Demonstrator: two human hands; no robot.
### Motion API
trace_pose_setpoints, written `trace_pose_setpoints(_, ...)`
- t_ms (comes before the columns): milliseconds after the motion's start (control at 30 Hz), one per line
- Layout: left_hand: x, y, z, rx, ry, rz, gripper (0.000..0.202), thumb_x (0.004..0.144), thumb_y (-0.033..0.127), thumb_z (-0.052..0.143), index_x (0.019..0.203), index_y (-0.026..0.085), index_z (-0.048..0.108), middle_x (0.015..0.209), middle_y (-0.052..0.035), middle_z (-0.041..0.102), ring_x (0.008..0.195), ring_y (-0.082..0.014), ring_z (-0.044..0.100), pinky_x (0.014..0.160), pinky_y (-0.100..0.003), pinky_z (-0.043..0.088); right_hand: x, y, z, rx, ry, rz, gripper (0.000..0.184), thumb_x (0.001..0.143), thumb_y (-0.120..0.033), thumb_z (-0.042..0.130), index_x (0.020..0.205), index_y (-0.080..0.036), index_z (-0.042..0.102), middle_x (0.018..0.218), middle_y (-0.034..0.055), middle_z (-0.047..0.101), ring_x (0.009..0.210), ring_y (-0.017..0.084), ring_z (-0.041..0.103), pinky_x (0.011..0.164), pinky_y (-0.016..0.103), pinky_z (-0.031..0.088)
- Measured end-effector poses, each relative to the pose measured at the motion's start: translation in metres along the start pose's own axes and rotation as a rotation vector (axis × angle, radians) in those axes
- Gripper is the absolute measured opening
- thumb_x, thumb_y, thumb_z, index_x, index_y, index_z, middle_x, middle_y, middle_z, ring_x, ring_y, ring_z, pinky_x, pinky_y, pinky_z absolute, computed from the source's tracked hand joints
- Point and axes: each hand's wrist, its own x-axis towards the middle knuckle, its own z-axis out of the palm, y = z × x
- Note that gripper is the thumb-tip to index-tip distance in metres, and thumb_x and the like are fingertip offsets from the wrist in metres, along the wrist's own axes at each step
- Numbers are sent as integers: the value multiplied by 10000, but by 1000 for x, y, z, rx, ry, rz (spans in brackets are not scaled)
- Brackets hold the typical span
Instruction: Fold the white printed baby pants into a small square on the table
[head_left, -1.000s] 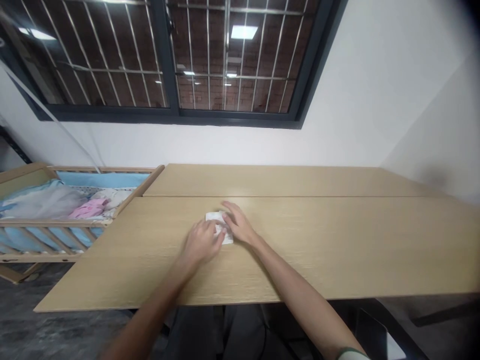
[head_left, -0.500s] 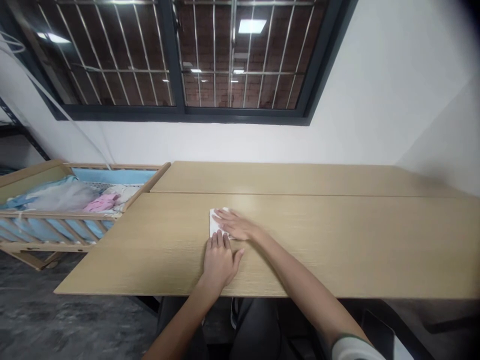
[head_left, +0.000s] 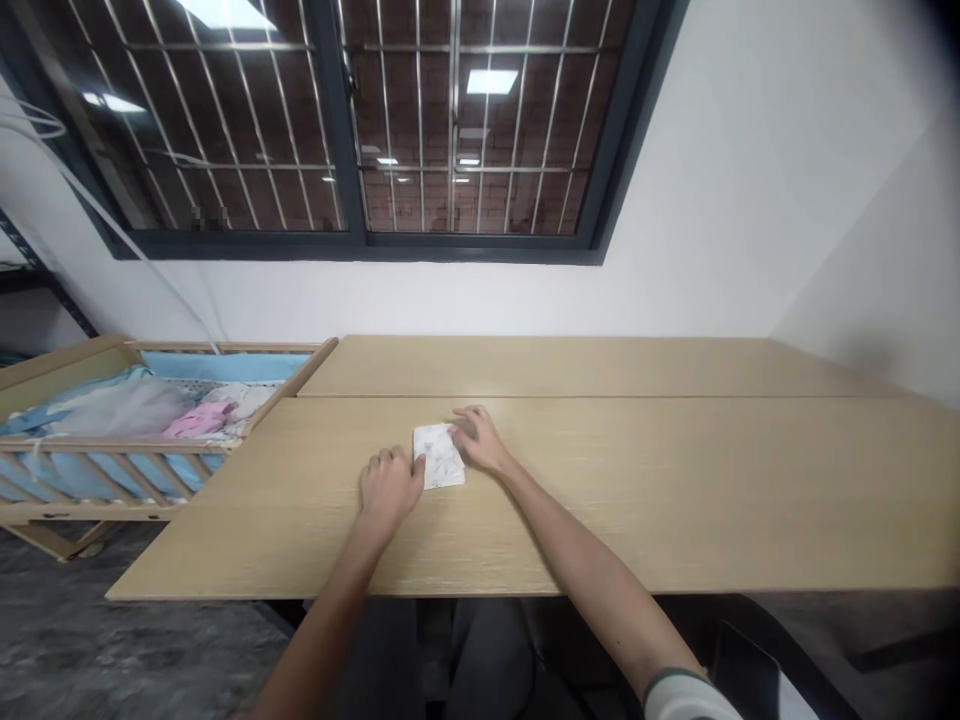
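A small folded white cloth [head_left: 438,456] with a faint print lies flat on the light wooden table [head_left: 675,480]. My left hand [head_left: 390,485] rests at its left edge, fingers curled, the thumb touching the cloth's side. At the cloth's right edge my right hand [head_left: 478,440] has bent fingers with their tips on the fabric. Neither hand lifts the cloth off the table.
A wooden baby crib [head_left: 112,420] with blue lining and pink and white clothes [head_left: 196,418] stands to the left of the table. A white wall and a barred dark window [head_left: 360,120] are behind. A second tabletop [head_left: 570,362] adjoins at the back.
My left hand slid from below the cloth to its left edge and curled. My right hand moved off the top of the cloth to its right side, uncovering it.
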Motion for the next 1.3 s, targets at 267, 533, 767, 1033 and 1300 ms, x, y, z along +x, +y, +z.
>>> trace_pose_setpoints(267, 17, 2, 10, -100, -157, 41, 341, 996, 391, 440, 1069, 127, 645, 1083, -203, 731, 986, -285, 711, 797, -342, 481, -1, -14, -3, -55, -104, 82, 360, 790, -333, 777, 1098, -175, 681, 1114, 88, 601, 1120, 245, 538, 1061, 436, 381)
trace_pose_setpoints(533, -28, -29, -17, -279, -135, 87, 250, 991, 348, 433, 988, 162, 600, 948, -125, 729, 878, -235, 690, 739, -305, 460, -24, -74, 18, 76, -124, 205, 251, 755, -249, 745, 965, -146, 655, 991, 61, 626, 949, 187, 563, 901, 327, 445)
trace_pose_setpoints(767, -146, -113, -87, -366, -32, 103, 313, 977, 514, 401, 904, 226, 503, 708, 10, 595, 668, -193, 592, 664, -285, 433, -76, -204, 65, 674, -321, 301, 284, 791, -325, 689, 982, -197, 522, 761, -49, 536, 679, 113, 513, 615, 212, 403)
trace_pose_setpoints(1033, -259, -209, -135, -276, 160, -105, 489, 829, 716, 548, 940, 240, 575, 779, -5, 621, 728, -215, 620, 667, -287, 487, -119, -325, 141, 945, -565, 646, 260, 794, -158, 644, 967, -214, 458, 638, -62, 599, 503, 128, 593, 492, 224, 496)
trace_pose_setpoints(1300, -288, -229, -118, -382, 106, -5, 393, 803, 649, 654, 890, 267, 634, 895, -22, 693, 846, -233, 670, 780, -318, 565, -131, -347, 192, 984, -587, 874, 283, 804, -101, 621, 962, -218, 418, 560, -46, 603, 436, 169, 622, 453, 269, 541)
